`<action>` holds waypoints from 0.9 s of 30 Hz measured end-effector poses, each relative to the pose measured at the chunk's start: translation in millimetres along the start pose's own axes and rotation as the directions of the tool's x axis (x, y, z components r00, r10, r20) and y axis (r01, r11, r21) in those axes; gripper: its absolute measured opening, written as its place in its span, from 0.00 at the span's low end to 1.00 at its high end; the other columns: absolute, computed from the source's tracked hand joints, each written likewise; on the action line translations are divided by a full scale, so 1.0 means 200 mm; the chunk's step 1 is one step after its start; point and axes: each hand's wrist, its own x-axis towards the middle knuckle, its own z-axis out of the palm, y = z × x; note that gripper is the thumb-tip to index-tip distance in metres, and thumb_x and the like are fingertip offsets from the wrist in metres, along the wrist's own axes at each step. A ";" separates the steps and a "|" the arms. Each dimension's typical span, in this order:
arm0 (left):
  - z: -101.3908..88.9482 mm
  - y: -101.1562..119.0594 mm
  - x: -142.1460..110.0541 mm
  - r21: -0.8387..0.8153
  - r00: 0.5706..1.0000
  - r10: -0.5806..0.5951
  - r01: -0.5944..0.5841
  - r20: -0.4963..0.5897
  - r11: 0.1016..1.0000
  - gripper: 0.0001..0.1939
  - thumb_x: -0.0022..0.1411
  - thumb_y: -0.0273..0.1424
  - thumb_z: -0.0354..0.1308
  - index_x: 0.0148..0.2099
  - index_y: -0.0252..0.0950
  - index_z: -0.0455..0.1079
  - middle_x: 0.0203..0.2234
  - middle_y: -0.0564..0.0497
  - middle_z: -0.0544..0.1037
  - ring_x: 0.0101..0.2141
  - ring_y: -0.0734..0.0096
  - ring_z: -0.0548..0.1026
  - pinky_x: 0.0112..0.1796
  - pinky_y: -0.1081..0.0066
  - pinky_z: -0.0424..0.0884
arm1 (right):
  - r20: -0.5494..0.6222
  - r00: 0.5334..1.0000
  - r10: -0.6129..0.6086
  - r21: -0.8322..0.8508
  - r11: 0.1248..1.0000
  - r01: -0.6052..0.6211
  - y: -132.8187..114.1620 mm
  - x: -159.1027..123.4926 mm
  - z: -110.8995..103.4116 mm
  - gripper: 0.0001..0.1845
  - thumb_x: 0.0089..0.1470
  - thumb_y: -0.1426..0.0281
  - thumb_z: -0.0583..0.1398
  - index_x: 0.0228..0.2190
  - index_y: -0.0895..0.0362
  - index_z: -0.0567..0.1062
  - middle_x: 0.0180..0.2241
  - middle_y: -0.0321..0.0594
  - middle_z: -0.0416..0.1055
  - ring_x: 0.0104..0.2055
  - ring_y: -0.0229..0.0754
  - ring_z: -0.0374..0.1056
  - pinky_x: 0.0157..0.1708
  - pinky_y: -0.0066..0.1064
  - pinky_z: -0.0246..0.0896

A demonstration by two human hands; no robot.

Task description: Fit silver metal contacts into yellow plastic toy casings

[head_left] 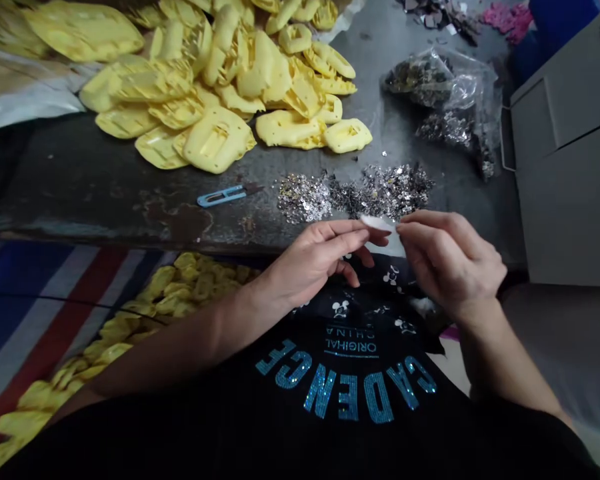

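Note:
Between the thumb and forefinger of my left hand [325,257] is a small thin white piece [376,224], held over the table's near edge. Its exact kind does not show. My right hand [447,257] is closed in a pinch at the right end of that piece; whatever its fingertips hold is too small to make out. Just beyond both hands lie loose piles of tiny metal parts [305,198], silvery and dark. A pair of blue-handled thread snips [223,195] rests to their left.
Yellow plastic shells [220,140] are heaped at the back left of the dark table [80,180]. Clear bags of metal parts [447,93] sit back right, beside a pale box [570,160]. More yellow pieces [180,287] fill a striped sheet below the table's left side.

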 end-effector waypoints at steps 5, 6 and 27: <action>0.01 -0.02 0.03 -0.042 0.999 -0.039 0.038 -0.026 0.998 0.15 0.64 0.39 0.75 0.50 0.38 0.87 0.51 0.42 0.86 0.35 0.71 0.80 0.26 0.77 0.80 | -0.070 0.987 0.143 -0.042 0.988 -0.147 0.02 -0.03 0.04 0.16 0.68 0.76 0.65 0.53 0.46 0.80 0.48 0.41 0.84 0.45 0.46 0.81 0.45 0.39 0.79; 0.01 -0.02 0.03 -0.052 0.999 -0.045 0.044 -0.021 0.998 0.15 0.64 0.39 0.75 0.50 0.39 0.87 0.50 0.43 0.86 0.35 0.71 0.80 0.26 0.77 0.81 | -0.065 0.984 0.163 -0.050 0.985 -0.166 0.02 -0.03 0.04 0.17 0.69 0.76 0.65 0.53 0.45 0.81 0.48 0.42 0.84 0.46 0.47 0.81 0.45 0.41 0.79; 0.07 -0.08 0.07 0.073 0.976 0.168 -0.159 -0.137 0.985 0.11 0.62 0.36 0.75 0.35 0.35 0.78 0.27 0.54 0.80 0.27 0.76 0.78 0.27 0.79 0.78 | 0.114 0.992 -0.062 -0.130 0.989 0.077 -0.03 -0.14 0.09 0.18 0.67 0.67 0.70 0.55 0.49 0.76 0.45 0.40 0.85 0.37 0.44 0.71 0.38 0.41 0.59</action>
